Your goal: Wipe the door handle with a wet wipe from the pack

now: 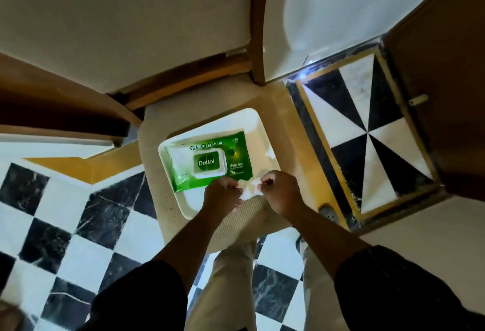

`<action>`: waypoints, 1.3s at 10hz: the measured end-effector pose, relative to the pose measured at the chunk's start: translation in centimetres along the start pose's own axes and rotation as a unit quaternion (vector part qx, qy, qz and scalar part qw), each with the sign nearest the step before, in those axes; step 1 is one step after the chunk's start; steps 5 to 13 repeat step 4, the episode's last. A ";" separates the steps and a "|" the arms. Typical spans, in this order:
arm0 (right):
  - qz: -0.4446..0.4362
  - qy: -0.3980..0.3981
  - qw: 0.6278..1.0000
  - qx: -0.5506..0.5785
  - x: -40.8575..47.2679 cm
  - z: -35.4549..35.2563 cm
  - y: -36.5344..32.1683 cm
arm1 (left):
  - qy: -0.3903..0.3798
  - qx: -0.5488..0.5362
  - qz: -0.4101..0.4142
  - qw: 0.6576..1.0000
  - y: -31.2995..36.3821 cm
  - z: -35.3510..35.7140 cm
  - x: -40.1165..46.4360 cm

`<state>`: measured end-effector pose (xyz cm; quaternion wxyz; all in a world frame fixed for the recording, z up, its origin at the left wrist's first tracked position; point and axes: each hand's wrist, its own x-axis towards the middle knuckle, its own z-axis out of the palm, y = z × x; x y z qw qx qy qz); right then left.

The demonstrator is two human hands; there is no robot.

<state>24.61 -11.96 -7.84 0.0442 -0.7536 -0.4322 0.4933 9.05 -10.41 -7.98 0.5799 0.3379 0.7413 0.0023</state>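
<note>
A green Dettol wipe pack (210, 163) with a white lid, closed as far as I can tell, lies on a white tray (250, 124) on a beige chair seat. Just in front of the pack, my left hand (223, 195) and my right hand (279, 190) both pinch a crumpled white wet wipe (249, 189) stretched between them over the tray's near edge. A second scrap of white wipe (270, 152) lies on the tray to the right of the pack. A small pale handle (418, 99) sticks out of the brown door (441, 89) at the right.
The chair seat (231, 228) stands on a black and white chequered floor (78, 225). The chair's wooden back rises at top centre. The open brown door stands at the right, beside a tiled threshold (364, 131). My legs in beige trousers are below the seat.
</note>
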 end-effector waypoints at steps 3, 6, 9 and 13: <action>0.046 0.074 0.995 -0.040 -0.4 1.4 1.5 | 0.030 0.021 0.007 0.999 -2.6 1.4 1.4; 0.058 0.090 0.994 -0.001 -1.6 -1.0 2.7 | 0.065 0.146 0.049 0.986 -1.7 1.0 -0.5; 0.058 0.090 0.994 -0.001 -1.6 -1.0 2.7 | 0.065 0.146 0.049 0.986 -1.7 1.0 -0.5; 0.058 0.090 0.994 -0.001 -1.6 -1.0 2.7 | 0.065 0.146 0.049 0.986 -1.7 1.0 -0.5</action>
